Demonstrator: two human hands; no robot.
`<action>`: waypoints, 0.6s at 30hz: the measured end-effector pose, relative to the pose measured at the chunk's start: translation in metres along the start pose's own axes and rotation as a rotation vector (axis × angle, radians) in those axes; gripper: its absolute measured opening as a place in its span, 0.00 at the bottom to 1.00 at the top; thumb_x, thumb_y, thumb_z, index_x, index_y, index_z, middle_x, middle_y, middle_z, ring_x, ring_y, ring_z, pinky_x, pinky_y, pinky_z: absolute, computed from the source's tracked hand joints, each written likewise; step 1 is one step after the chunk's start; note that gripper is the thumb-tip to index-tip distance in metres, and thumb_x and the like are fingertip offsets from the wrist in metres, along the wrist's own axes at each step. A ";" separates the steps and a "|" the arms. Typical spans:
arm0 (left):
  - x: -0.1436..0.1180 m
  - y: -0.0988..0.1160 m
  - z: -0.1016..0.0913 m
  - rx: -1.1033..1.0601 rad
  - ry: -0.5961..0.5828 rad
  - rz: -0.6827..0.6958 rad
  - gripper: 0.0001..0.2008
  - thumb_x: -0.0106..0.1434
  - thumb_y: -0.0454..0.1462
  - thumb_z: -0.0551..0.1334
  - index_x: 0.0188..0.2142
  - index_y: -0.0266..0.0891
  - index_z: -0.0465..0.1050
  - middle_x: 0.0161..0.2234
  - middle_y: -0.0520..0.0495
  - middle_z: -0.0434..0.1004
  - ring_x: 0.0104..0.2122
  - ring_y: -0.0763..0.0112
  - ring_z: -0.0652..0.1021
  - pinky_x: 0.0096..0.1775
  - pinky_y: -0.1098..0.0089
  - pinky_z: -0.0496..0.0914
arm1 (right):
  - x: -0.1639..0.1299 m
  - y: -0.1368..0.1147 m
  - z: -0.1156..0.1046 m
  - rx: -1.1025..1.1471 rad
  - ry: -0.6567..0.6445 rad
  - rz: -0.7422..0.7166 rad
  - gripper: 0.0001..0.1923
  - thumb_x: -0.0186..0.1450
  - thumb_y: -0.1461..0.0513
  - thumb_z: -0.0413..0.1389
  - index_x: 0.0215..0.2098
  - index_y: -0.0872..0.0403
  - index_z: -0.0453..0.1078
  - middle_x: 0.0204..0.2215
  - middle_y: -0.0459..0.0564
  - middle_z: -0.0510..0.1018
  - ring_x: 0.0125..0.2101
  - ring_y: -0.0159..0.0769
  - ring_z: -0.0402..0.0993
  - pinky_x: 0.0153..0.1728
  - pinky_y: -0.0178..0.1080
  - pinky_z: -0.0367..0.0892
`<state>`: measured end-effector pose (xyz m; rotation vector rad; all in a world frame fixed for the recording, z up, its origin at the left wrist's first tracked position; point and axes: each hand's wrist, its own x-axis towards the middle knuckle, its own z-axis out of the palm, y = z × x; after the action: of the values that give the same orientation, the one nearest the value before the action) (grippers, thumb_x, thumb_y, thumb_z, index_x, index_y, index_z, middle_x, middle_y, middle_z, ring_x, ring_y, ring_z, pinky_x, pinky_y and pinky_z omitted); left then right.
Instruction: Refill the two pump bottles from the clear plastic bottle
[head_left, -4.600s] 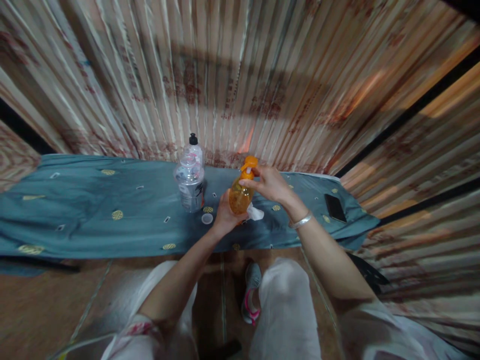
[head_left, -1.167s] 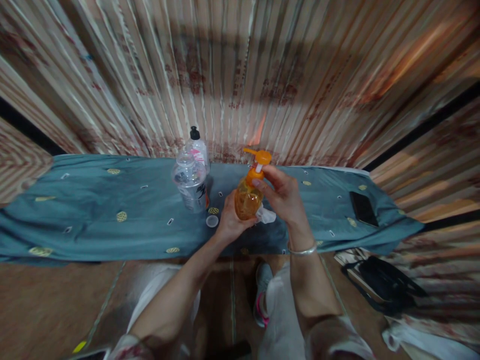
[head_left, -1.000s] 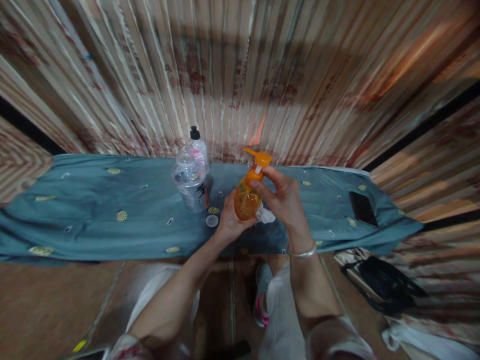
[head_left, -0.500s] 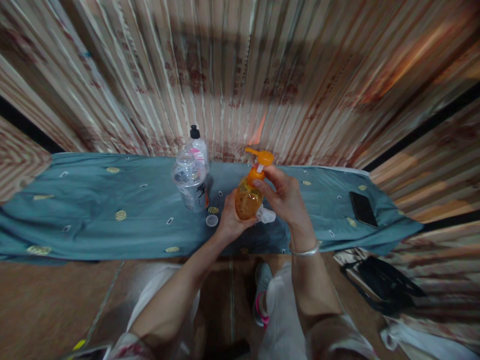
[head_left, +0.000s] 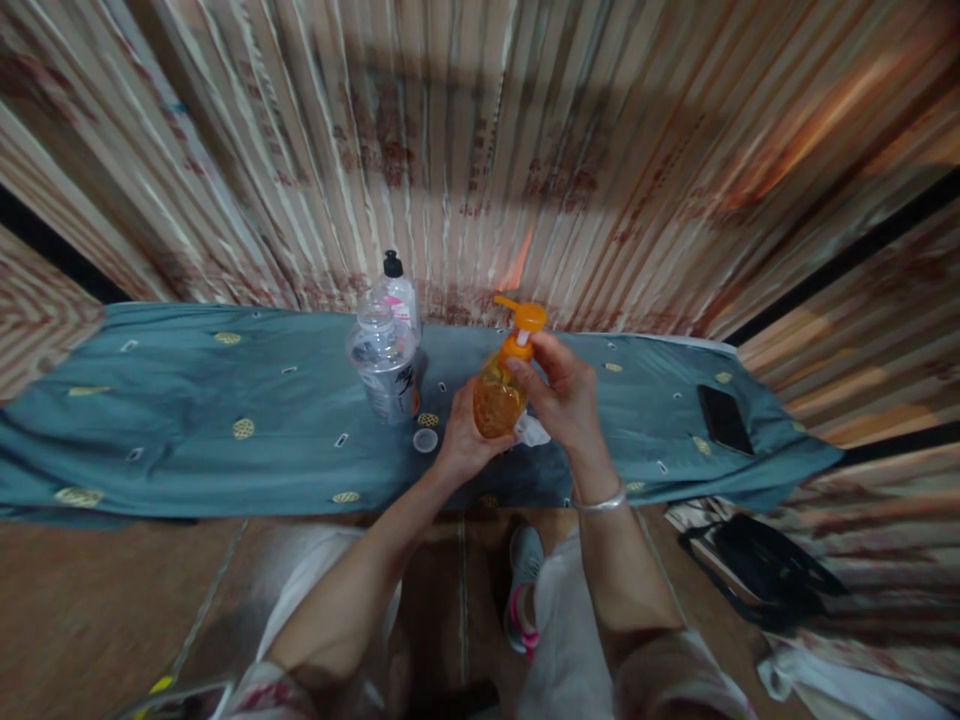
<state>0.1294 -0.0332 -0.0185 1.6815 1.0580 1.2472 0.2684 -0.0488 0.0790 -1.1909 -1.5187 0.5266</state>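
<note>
A pump bottle [head_left: 498,398] of amber liquid, topped by an orange pump head [head_left: 529,318], is held a little tilted above the cloth-covered table. My left hand [head_left: 468,436] wraps round the lower body of the bottle. With thumb and fingers, my right hand [head_left: 564,388] grips the orange pump collar [head_left: 516,348] at the neck. Below and behind the bottle, a crumpled white tissue-like piece [head_left: 532,431] lies on the cloth. Left of my left hand is a small round clear cap [head_left: 425,440].
A large clear plastic bottle [head_left: 384,370] stands to the left, before a clear bottle with a black cap [head_left: 393,266]. A dark phone [head_left: 724,419] lies on the teal tablecloth [head_left: 180,400] at right. A black bag [head_left: 780,565] sits on the floor; a pleated curtain [head_left: 450,130] hangs behind.
The right wrist has shifted slightly left, with its fingers still at the pump collar. The bottle stays in both hands, almost in place. The view has moved very slightly.
</note>
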 end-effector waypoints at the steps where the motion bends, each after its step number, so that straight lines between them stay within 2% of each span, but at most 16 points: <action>1: 0.000 0.000 0.000 -0.007 0.000 0.002 0.47 0.42 0.37 0.79 0.61 0.43 0.63 0.56 0.39 0.72 0.59 0.47 0.73 0.62 0.49 0.65 | -0.002 0.001 0.003 -0.006 0.038 -0.006 0.18 0.68 0.48 0.59 0.52 0.45 0.73 0.50 0.49 0.82 0.52 0.47 0.78 0.59 0.50 0.70; 3: 0.001 0.000 -0.001 -0.021 -0.008 0.006 0.47 0.43 0.37 0.79 0.61 0.42 0.63 0.57 0.38 0.71 0.59 0.47 0.73 0.62 0.49 0.65 | -0.006 0.000 0.011 -0.044 0.153 -0.024 0.18 0.67 0.48 0.60 0.52 0.46 0.73 0.48 0.49 0.83 0.49 0.47 0.79 0.57 0.50 0.72; 7: 0.002 0.003 -0.003 -0.020 -0.034 0.003 0.47 0.42 0.36 0.79 0.60 0.41 0.64 0.57 0.38 0.72 0.59 0.46 0.73 0.62 0.48 0.65 | -0.010 -0.003 0.021 -0.144 0.285 -0.054 0.21 0.67 0.47 0.58 0.52 0.47 0.73 0.48 0.51 0.83 0.49 0.47 0.80 0.53 0.50 0.73; 10: 0.002 0.003 -0.004 -0.008 -0.048 0.005 0.46 0.42 0.37 0.78 0.60 0.41 0.64 0.57 0.38 0.72 0.60 0.46 0.72 0.63 0.47 0.64 | -0.007 -0.007 0.021 -0.241 0.358 -0.125 0.20 0.65 0.46 0.60 0.48 0.49 0.74 0.45 0.51 0.84 0.46 0.46 0.81 0.50 0.48 0.75; 14: 0.001 0.000 -0.003 -0.004 -0.039 0.017 0.47 0.43 0.38 0.78 0.62 0.40 0.62 0.58 0.37 0.70 0.60 0.46 0.72 0.63 0.47 0.63 | -0.004 -0.016 0.014 -0.316 0.348 -0.131 0.18 0.63 0.47 0.63 0.44 0.49 0.75 0.41 0.48 0.84 0.43 0.44 0.81 0.49 0.47 0.75; 18: 0.001 -0.003 -0.002 -0.003 -0.024 0.035 0.47 0.43 0.39 0.77 0.62 0.43 0.62 0.58 0.38 0.71 0.59 0.46 0.72 0.62 0.48 0.65 | -0.005 -0.021 0.009 -0.280 0.269 -0.098 0.23 0.61 0.45 0.65 0.47 0.49 0.74 0.44 0.50 0.83 0.46 0.46 0.80 0.51 0.50 0.75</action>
<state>0.1273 -0.0314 -0.0207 1.7151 1.0160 1.2470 0.2511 -0.0592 0.0916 -1.3334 -1.4381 0.0822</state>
